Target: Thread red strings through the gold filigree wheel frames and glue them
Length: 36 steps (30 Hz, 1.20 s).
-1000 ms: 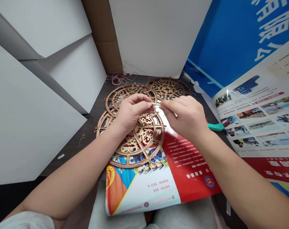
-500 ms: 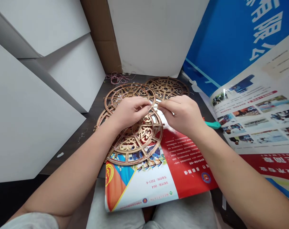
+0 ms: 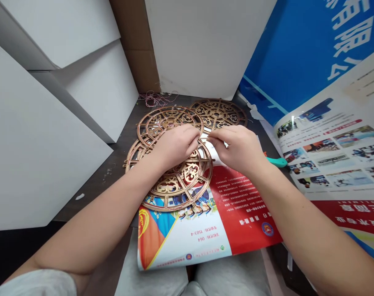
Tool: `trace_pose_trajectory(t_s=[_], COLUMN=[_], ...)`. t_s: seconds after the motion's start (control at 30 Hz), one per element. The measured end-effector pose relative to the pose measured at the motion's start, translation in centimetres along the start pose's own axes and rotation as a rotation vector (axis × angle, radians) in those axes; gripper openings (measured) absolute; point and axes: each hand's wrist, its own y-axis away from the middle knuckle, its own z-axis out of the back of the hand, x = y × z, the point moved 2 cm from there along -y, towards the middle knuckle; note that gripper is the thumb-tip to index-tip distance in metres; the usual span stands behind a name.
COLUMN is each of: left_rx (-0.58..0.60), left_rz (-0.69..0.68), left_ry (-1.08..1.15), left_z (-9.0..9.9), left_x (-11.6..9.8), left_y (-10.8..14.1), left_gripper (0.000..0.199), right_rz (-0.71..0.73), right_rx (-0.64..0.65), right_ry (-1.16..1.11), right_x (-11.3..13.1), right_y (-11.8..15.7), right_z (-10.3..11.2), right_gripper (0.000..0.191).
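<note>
Over the discs, my left hand (image 3: 178, 144) is closed in a pinch, thumb against the fingers. Just to its right, my right hand (image 3: 236, 147) pinches too, its fingertips a short gap away. A thin pale stick-like piece (image 3: 203, 138) spans that gap, its ends hidden in my fingers. Beneath my left hand lies an openwork wooden disc (image 3: 191, 201) with scroll cut-outs and reddish lines on its rings. A second such disc (image 3: 143, 123) overlaps its far side, and a darker disc (image 3: 218, 107) lies behind to the right.
The discs partly cover a printed brochure (image 3: 205, 246) at the table's front edge. Tangled red-and-white thread (image 3: 156, 98) lies at the back. A teal-handled tool (image 3: 277, 162) is beside my right wrist. White panels (image 3: 202, 45) and a blue printed board (image 3: 285, 53) enclose the table.
My left fingertips have come slightly nearer my right ones, narrowing the visible gap, and the left fingers are more curled. The whole view has shifted a little. The discs stay in place.
</note>
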Motion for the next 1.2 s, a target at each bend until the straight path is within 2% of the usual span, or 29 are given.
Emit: trace_pose_trajectory(t_s=[0.13, 0.27, 0.4, 0.53, 0.73, 0.8, 0.9, 0.93, 1.03, 1.1, 1.2], left_rx=[-0.054, -0.12, -0.132, -0.147, -0.143, -0.234, -0.354, -0.336, -0.155, -0.065, -0.037], left_rz=[0.052, 0.192, 0.295, 0.275, 0.187, 0.253, 0.486, 0.578, 0.772, 0.807, 0.815], left_ry=[0.128, 0.296, 0.377, 0.427, 0.437, 0.46, 0.65, 0.787, 1.236, 1.393, 1.481], left_z=[-0.1, -0.1, -0.4, -0.4, 0.0, 0.2, 0.5, 0.4, -0.1, -0.4, -0.8], left_x=[0.1, 0.3, 0.8, 1.0, 0.2, 0.2, 0.7, 0.8, 0.5, -0.1, -0.6], left_y=[0.0, 0.0, 0.0, 0.1, 0.3, 0.2, 0.1, 0.0, -0.1, -0.1, 0.0], left_gripper=[0.017, 0.012, 0.013, 0.014, 0.015, 0.015, 0.01, 0.011, 0.02, 0.022, 0.019], right_rz=[0.007, 0.012, 0.012, 0.006, -0.069, -0.101, -0.133, -0.136, -0.119, -0.102, -0.069], right_rx=[-0.015, -0.008, -0.003, 0.007, 0.024, 0.011, -0.02, -0.033, -0.065, -0.076, -0.085], right_ry=[0.008, 0.01, 0.004, -0.007, -0.044, -0.062, -0.068, -0.068, -0.061, -0.044, -0.016], right_x=[0.0, 0.0, -0.1, -0.3, -0.5, -0.5, -0.4, -0.4, -0.3, -0.2, -0.1], right_y=[0.1, 0.1, 0.0, -0.1, -0.1, -0.2, -0.3, -0.3, -0.3, -0.3, -0.2], right_z=[0.1, 0.1, 0.1, 0.1, 0.1, 0.2, 0.4, 0.5, 0.6, 0.5, 0.3], right_gripper=[0.019, 0.019, 0.021, 0.021, 0.022, 0.022, 0.021, 0.021, 0.02, 0.02, 0.021])
